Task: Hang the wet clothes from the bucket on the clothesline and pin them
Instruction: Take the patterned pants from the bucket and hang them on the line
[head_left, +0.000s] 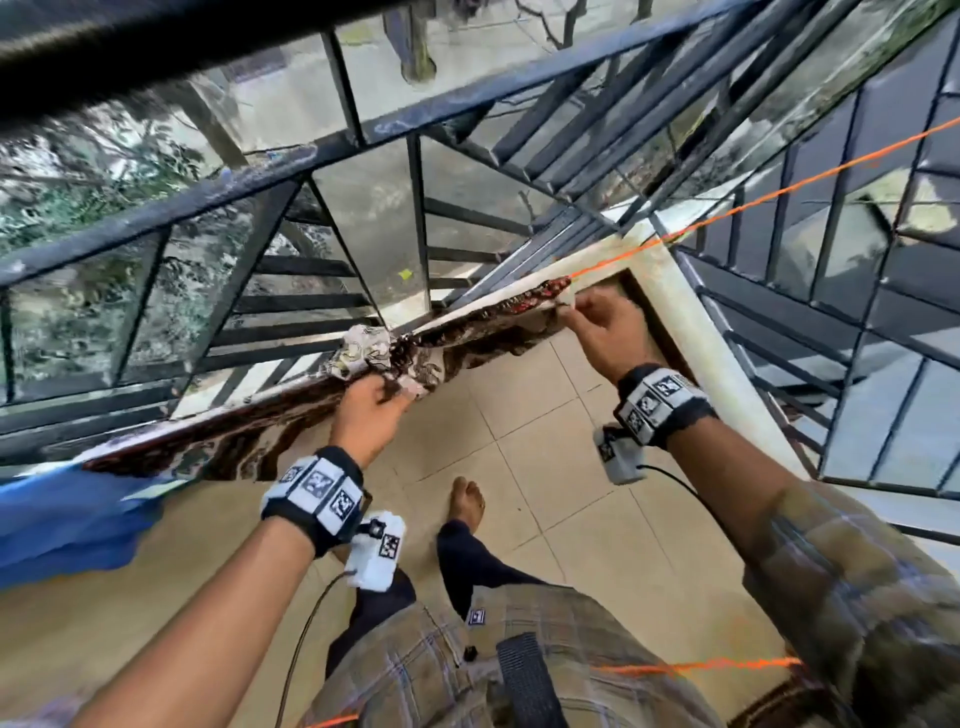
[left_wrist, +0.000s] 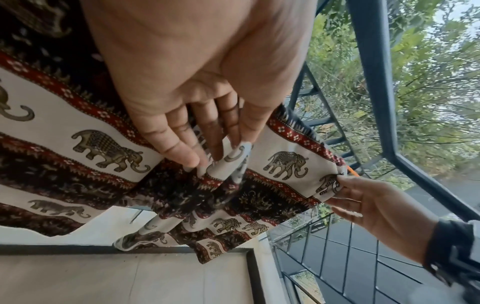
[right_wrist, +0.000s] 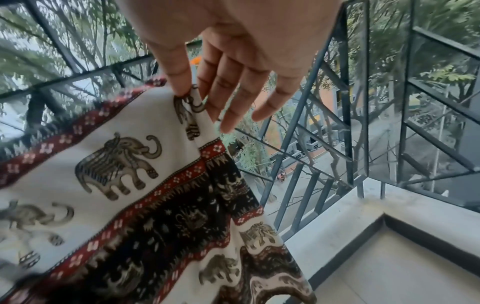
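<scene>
An elephant-print cloth (head_left: 467, 338) in white, red and dark brown hangs over the orange clothesline (head_left: 779, 192) along the balcony railing. My left hand (head_left: 387, 395) grips a bunched fold near the cloth's middle; the left wrist view shows its fingers (left_wrist: 182, 152) pinching that fold of the cloth (left_wrist: 109, 148). My right hand (head_left: 569, 312) pinches the cloth's right end on the line. In the right wrist view thumb and forefinger hold the edge of the cloth (right_wrist: 116, 164) and the other fingers (right_wrist: 262, 107) are spread. No bucket or pins are in view.
A dark metal railing (head_left: 208, 208) and a white ledge (head_left: 727, 364) bound the tiled balcony. A blue cloth (head_left: 62, 519) hangs on the line at the left. A second orange line (head_left: 701, 665) crosses near my waist. My bare foot (head_left: 467, 501) is on the tiles.
</scene>
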